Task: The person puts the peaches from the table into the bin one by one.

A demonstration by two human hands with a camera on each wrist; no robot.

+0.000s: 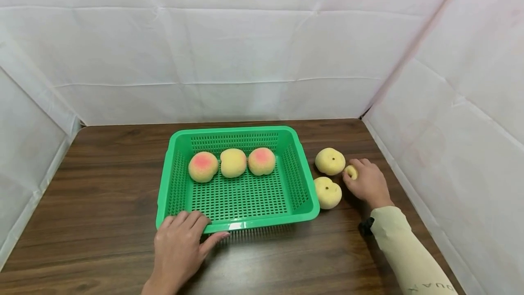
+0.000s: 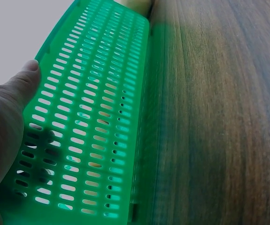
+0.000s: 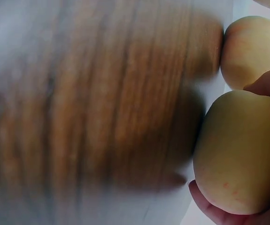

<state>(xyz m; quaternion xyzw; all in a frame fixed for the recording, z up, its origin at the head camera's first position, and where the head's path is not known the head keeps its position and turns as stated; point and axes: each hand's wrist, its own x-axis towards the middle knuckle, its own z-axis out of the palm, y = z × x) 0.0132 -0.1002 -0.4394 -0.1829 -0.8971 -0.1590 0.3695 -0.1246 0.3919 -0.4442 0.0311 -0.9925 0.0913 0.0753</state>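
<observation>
Nearest, the left hand (image 1: 180, 246) pinches the front rim of the green basket (image 1: 266, 221) between fingers and thumb. Farther off, right of the basket, the right hand (image 1: 368, 183) curls its fingers round a peach (image 3: 240, 152). Grabbing it seems the step now; lifting needs a gentle squeeze. Only the right wrist view shows its red dots.

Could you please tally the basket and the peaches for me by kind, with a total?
Green basket: 1
Inside peaches: 3
Loose peaches to the basket's right: 2
Held peach in the right hand: 1
Total: 7 (6 peaches, 1 basket)
</observation>
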